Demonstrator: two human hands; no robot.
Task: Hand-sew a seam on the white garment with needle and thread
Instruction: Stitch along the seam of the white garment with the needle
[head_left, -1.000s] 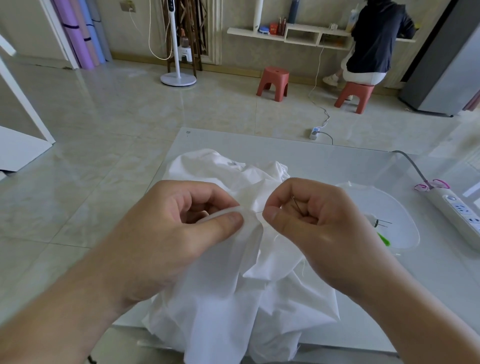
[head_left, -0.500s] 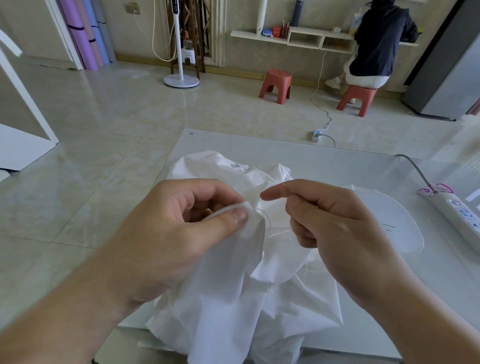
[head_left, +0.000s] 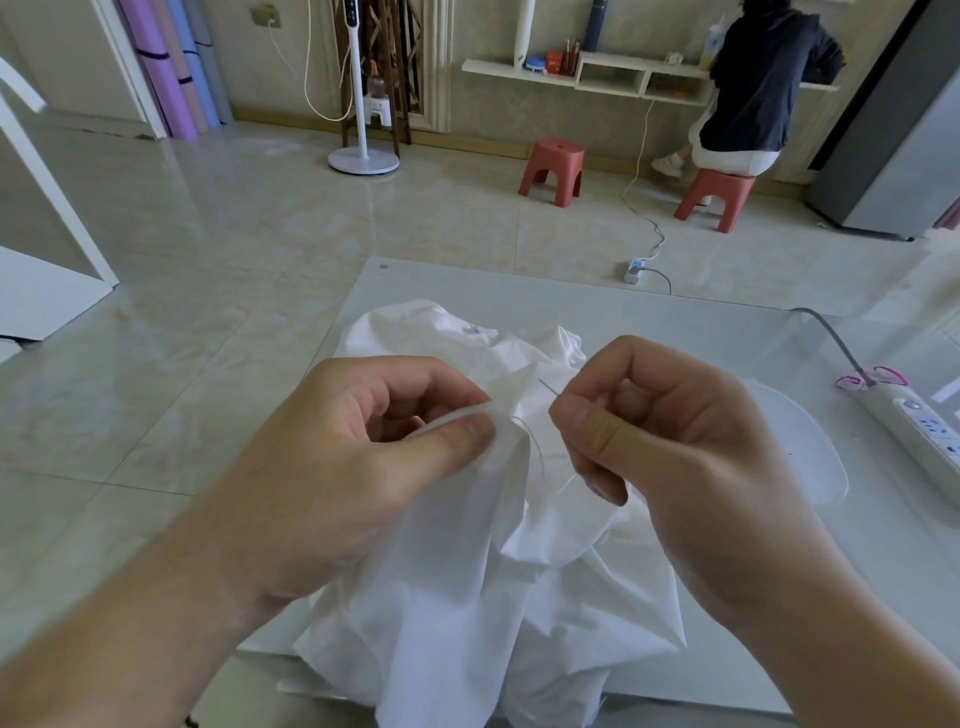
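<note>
A crumpled white garment lies bunched on the glass table in front of me. My left hand pinches a folded edge of the cloth between thumb and fingers and lifts it. My right hand pinches a thin needle, whose tip points up and left just above the fold. A fine thread loops from the pinched fold down toward my right fingers.
A white plate sits on the table to the right of the garment. A white power strip with a grey cable lies at the right edge. Beyond the table are red stools, a fan stand and a seated person.
My right hand drew the needle out of the cloth, lifted it up and right, then came back down beside the fold. A loop of thread now shows. My left hand kept its pinch.
</note>
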